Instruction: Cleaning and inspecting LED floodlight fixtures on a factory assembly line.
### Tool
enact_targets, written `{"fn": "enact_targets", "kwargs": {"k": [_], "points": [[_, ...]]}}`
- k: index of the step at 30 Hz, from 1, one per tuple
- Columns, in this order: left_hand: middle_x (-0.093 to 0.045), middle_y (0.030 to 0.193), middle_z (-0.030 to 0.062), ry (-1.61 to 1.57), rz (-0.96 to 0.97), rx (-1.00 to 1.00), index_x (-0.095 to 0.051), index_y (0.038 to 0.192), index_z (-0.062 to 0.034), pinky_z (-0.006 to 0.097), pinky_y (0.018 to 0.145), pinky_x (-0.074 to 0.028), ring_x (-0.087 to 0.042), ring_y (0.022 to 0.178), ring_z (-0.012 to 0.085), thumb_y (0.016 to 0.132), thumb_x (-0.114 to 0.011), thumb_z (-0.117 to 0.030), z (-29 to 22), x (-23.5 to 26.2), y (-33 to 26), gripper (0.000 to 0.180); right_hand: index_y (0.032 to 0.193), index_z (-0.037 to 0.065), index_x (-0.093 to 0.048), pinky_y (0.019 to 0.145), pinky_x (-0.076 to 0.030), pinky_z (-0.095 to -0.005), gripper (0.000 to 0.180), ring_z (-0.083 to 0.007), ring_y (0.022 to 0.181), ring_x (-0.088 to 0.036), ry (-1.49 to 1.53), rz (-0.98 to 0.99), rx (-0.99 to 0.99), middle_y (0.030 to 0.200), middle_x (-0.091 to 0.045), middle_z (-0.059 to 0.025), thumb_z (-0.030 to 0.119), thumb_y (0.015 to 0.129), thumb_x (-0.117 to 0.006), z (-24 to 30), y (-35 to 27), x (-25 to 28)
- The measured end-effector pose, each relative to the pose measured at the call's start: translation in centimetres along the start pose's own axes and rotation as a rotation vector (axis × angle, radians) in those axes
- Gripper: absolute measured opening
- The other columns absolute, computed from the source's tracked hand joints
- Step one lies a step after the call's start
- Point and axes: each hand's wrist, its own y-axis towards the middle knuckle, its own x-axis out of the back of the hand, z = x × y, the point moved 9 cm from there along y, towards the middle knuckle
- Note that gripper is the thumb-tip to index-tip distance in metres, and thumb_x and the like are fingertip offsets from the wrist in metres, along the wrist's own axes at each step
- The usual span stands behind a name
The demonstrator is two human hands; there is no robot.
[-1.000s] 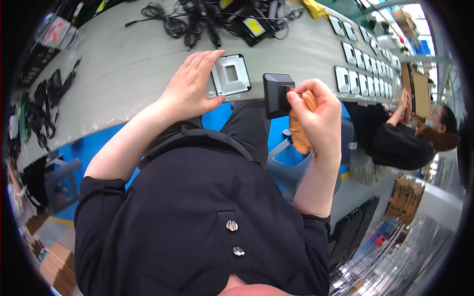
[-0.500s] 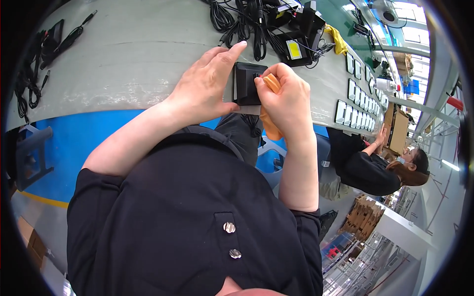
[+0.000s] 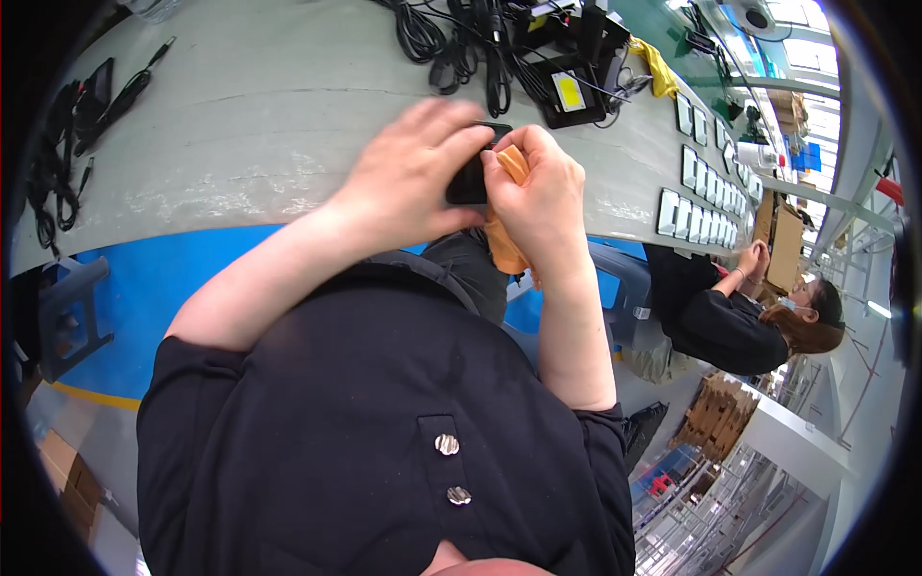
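Observation:
A flat black rectangular device (image 3: 468, 182) lies at the near edge of the grey table, partly covered by both my hands. My left hand (image 3: 403, 178) is at its left side, thumb by the near edge and forefinger over the far part. These two are spread apart; the other fingers are blurred. My right hand (image 3: 543, 192) is closed round an orange cloth (image 3: 506, 248), pinching its upper end against the device's right side. The cloth's lower end hangs past the table edge. Where the right fingertips meet the device is hidden.
Bundled black cables (image 3: 461, 43) and a black box with a yellow-and-white label (image 3: 569, 93) lie farther back. More cables (image 3: 91, 115) are at far left. Rows of small white-framed panels (image 3: 696, 221) and a yellow cloth (image 3: 655, 67) lie right. A co-worker (image 3: 735, 326) sits beyond.
My left hand's fingers have swung over the device, covering more of it. My right hand has shifted slightly left with the orange cloth. The co-worker's hands have come together.

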Motion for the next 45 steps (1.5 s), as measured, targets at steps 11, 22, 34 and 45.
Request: {"fn": "enact_targets", "kwargs": {"k": [11,22,34,45], "points": [[-0.055,0.122,0.0094,0.066,0.091,0.080,-0.051,0.116,-0.0065,0.043,0.099,-0.044,-0.046,0.121,0.0322,0.065,-0.080,-0.023,2.0,3.8,-2.0,0.062,0.117,0.002,-0.056,0.082,-0.050,-0.0376,0.048,-0.0300,0.092,-0.065,-0.057,0.536,-0.268,0.098,-0.066,-0.0202,0.016,0.075,-0.074,-8.0,-9.3,0.5],[-0.053,0.127,0.0056,0.157,0.087,0.104,-0.051,0.126,-0.0116,0.043,0.105,-0.037,-0.043,0.123,0.0311,0.067,-0.079,-0.028,3.3,6.5,-4.8,0.067,0.132,0.008,-0.050,0.100,-0.041,-0.0397,0.062,-0.0358,0.120,-0.051,-0.178,0.847,-0.070,0.126,-0.057,-0.0199,0.034,0.080,-0.068,-10.1,-8.9,-18.6],[-0.055,0.124,0.0082,0.265,-0.084,0.243,-0.053,0.124,-0.0112,0.045,0.106,-0.034,-0.044,0.122,0.0334,0.066,-0.078,-0.028,7.2,13.9,-10.4,0.066,0.121,0.006,-0.057,0.102,-0.039,-0.0441,0.046,-0.0352,0.120,-0.050,-0.634,0.968,0.106,0.123,-0.058,-0.0204,0.036,0.087,-0.060,-2.7,-7.8,-18.0],[-0.054,0.119,0.0130,0.619,-0.348,0.541,-0.057,0.120,-0.0047,0.044,0.105,-0.034,-0.039,0.124,0.0354,0.067,-0.079,-0.024,13.2,25.8,-19.1,0.061,0.084,-0.001,-0.056,0.068,-0.052,-0.0405,0.014,-0.0319,0.078,-0.067,-0.582,0.424,0.733,0.077,-0.065,-0.0174,0.012,0.084,-0.060,29.7,0.8,-9.8]]}}
